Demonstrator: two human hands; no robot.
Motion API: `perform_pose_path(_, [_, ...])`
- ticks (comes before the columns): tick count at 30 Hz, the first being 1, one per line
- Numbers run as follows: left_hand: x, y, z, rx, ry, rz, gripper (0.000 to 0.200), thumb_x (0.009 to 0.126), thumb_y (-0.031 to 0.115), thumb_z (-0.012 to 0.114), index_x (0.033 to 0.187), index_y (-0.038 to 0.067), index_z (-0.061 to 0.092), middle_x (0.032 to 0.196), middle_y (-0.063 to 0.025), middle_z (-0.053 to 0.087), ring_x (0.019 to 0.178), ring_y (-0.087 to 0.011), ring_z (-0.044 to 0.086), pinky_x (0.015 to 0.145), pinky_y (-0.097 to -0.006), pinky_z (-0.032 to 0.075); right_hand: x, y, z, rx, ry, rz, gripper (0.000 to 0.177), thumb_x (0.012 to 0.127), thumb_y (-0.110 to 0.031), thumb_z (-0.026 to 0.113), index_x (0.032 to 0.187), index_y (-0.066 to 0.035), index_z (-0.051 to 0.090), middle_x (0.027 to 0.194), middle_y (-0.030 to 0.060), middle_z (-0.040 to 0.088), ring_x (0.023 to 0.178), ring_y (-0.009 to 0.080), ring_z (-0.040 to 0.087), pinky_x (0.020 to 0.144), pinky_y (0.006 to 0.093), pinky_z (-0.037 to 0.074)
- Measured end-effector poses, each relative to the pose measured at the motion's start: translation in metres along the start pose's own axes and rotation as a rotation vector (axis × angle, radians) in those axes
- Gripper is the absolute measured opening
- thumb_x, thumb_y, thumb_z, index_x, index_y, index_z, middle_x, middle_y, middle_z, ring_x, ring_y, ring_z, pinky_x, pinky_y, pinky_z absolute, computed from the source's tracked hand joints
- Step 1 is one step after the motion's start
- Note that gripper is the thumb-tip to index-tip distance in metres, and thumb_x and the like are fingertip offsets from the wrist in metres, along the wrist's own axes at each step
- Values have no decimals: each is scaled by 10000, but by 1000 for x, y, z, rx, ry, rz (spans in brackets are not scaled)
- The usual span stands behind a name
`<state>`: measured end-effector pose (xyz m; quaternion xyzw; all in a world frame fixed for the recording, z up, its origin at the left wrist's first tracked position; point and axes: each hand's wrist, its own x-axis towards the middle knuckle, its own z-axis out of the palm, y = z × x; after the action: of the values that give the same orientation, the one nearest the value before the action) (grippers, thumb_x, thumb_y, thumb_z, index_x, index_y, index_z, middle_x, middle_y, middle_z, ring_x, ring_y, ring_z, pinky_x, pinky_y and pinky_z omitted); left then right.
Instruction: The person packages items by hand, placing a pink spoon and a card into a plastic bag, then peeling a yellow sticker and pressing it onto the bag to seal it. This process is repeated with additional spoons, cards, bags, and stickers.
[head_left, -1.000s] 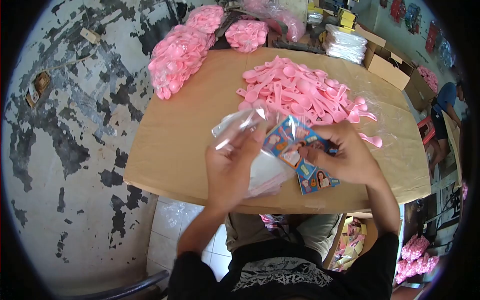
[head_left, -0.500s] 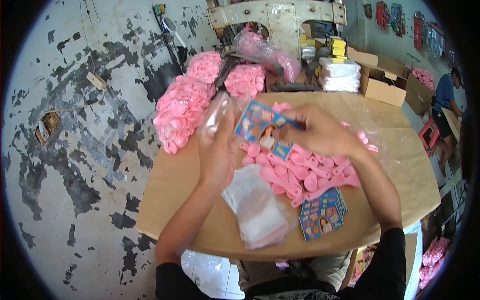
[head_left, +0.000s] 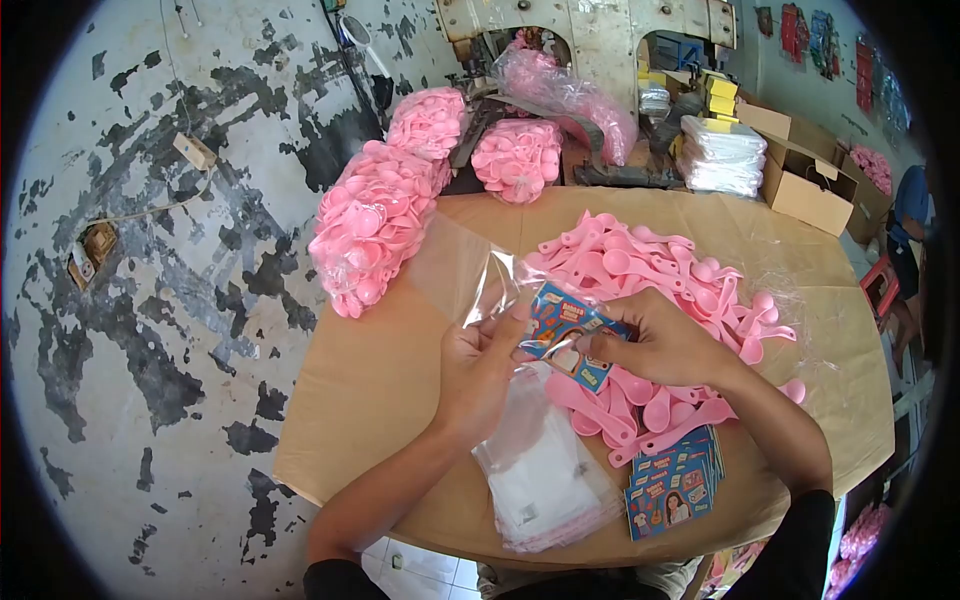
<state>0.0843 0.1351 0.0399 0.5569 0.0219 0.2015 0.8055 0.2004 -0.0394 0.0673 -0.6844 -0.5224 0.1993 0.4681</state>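
Note:
My left hand [head_left: 478,378] pinches a clear plastic bag [head_left: 462,262] near its mouth, and the bag stretches up and to the left. In my right hand [head_left: 665,338] is a blue printed card [head_left: 572,328], gripped at its right side between thumb and fingers. The card's left end overlaps the bag's opening, close to my left fingertips. Behind and under my right hand spreads a heap of pink plastic spoons [head_left: 625,262]. Below my hands lies a stack of clear plastic bags [head_left: 545,470]. A fanned stack of blue cards [head_left: 668,495] sits to its right.
Bulging bags of pink spoons [head_left: 375,215] stand at the table's back left. Behind the brown-covered table [head_left: 370,400] is a metal machine frame [head_left: 600,60]. Packs of plastic [head_left: 722,152] and a cardboard box [head_left: 815,190] are at the back right. A person [head_left: 908,215] is at the far right.
The card and bag have been brought together lower and to the right, with the card now at the bag's opening. My view has shifted slightly.

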Motion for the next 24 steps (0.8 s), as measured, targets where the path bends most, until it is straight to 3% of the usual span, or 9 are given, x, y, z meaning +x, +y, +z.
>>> perform_pose_path(4, [-7,-19,8,22,24,23,301,941,174,603,1172,-18,586,993,-50,676,861,-70,612,771,-231,497,-2,-4,2,75,38,-8,203,924,-155,584,1005,15,659,783,43,667,734,70,573,693,262,482])
perform_pose_path(7, [-7,-24,-1,128,-160,-10,398,938,146,599,1299,13,497,1138,-100,634,996,-112,599,863,-261,490,-1,-2,11,187,143,-43,205,911,-165,612,986,19,664,805,37,676,782,65,584,728,259,489])
perform_pose_path(10, [-9,-16,24,-130,-106,103,512,964,158,544,1411,15,339,1313,-148,524,1178,-173,526,977,-316,446,-1,5,11,195,102,-59,196,905,-162,623,953,25,658,786,32,658,785,58,559,722,263,482])
perform_pose_path(13, [-2,-4,7,-410,-198,-7,575,987,174,477,1468,35,195,1441,-171,376,1306,-229,414,1061,-385,378,0,-1,5,-38,115,125,182,897,-169,640,895,11,658,767,22,636,773,54,534,705,263,472])
perform_pose_path(14, [-1,-4,7,-392,-186,-2,568,990,191,470,1467,38,203,1440,-171,378,1304,-236,418,1066,-389,371,-1,2,4,-33,125,4,183,887,-185,660,892,-3,645,729,4,583,713,47,488,632,254,435])
perform_pose_path(16, [-1,-7,6,-355,-162,13,556,994,225,455,1464,45,219,1437,-171,384,1300,-249,425,1075,-395,356,0,4,6,100,123,-59,194,885,-201,664,937,-15,649,719,-6,560,693,43,474,606,244,415])
perform_pose_path(19, [-3,-16,6,-182,-296,-4,580,977,238,480,1481,168,202,1493,-167,292,1353,-251,357,1072,-400,364,-1,6,8,121,112,-73,212,894,-202,651,1007,-22,644,716,-5,544,681,43,468,594,240,409])
perform_pose_path(22, [-2,-33,-2,-25,-439,150,604,933,190,562,1451,155,253,1501,-154,277,1328,-253,384,1069,-409,365,2,21,18,191,104,-94,230,917,-223,619,1041,-32,646,731,4,561,692,40,478,613,243,429])
perform_pose_path(24, [-2,-31,-9,20,-405,162,544,918,97,565,1399,98,310,1436,-149,371,1253,-221,463,1007,-363,423,0,23,18,234,77,-63,250,932,-254,591,1038,-35,648,740,26,582,688,60,500,624,262,444])
